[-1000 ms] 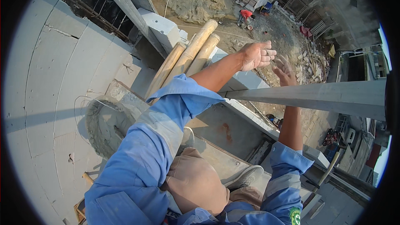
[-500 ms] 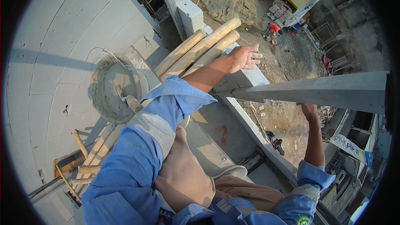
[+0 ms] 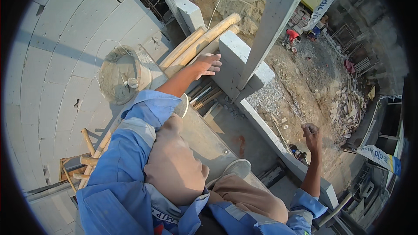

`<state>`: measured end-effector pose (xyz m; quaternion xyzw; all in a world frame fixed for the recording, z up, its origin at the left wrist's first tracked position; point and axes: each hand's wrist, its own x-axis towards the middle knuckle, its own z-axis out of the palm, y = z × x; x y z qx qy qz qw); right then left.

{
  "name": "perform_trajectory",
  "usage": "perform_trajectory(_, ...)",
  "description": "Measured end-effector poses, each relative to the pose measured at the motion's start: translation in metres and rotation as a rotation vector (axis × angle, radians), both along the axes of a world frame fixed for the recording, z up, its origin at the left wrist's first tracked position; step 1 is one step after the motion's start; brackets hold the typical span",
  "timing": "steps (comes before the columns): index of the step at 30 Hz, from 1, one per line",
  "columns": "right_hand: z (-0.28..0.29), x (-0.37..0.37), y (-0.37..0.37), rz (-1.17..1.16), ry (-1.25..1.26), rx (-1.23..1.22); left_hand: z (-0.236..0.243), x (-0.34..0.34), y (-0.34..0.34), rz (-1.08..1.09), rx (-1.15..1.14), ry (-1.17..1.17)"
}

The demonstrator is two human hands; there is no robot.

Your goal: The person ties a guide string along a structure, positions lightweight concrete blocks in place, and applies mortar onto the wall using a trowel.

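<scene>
My left hand (image 3: 207, 64) is open, its fingers apart, over the space between bamboo poles (image 3: 220, 26) and pale lightweight blocks (image 3: 230, 52). A pale straight post (image 3: 272, 26) rises past those blocks. My right hand (image 3: 311, 132) is out at the right beyond the low wall edge, fingers curled, near a faint thin line; what it holds, if anything, is too small to make out. A bucket of grey mortar (image 3: 111, 78) with a tool in it sits left of my left arm. My bent legs rest on a narrow platform (image 3: 196, 137).
A wide block wall (image 3: 56, 82) fills the left. More poles (image 3: 87, 141) lie at lower left. The low wall's edge (image 3: 265, 130) borders a drop to rubble ground, where a person in red (image 3: 292, 35) works near stacked bags (image 3: 300, 17). Banners and railings line the right.
My left hand has drawn back leftward. My right hand has moved down and right, out from behind the post, fingers now curled. The post appears more upright as the view has shifted.
</scene>
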<state>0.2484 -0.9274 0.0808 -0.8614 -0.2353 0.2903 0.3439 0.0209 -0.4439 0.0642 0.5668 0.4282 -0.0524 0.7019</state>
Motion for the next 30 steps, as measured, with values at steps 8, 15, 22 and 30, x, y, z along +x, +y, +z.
perform_trajectory(8,-0.043,-0.018,-0.088,-0.056,0.025,-0.061,-0.006,-0.039,-0.054,-0.472,0.375,0.225)
perform_trajectory(15,-0.04,-0.022,-0.154,-0.142,-0.042,-0.027,0.033,-0.037,-0.173,-0.697,0.361,0.114)
perform_trajectory(22,-0.03,-0.039,-0.187,-0.198,-0.104,-0.111,0.044,-0.016,-0.267,-1.234,0.023,-0.103)
perform_trajectory(30,0.039,-0.066,-0.224,-0.372,-0.244,-0.421,0.007,0.034,-0.303,-1.145,0.025,-0.207)
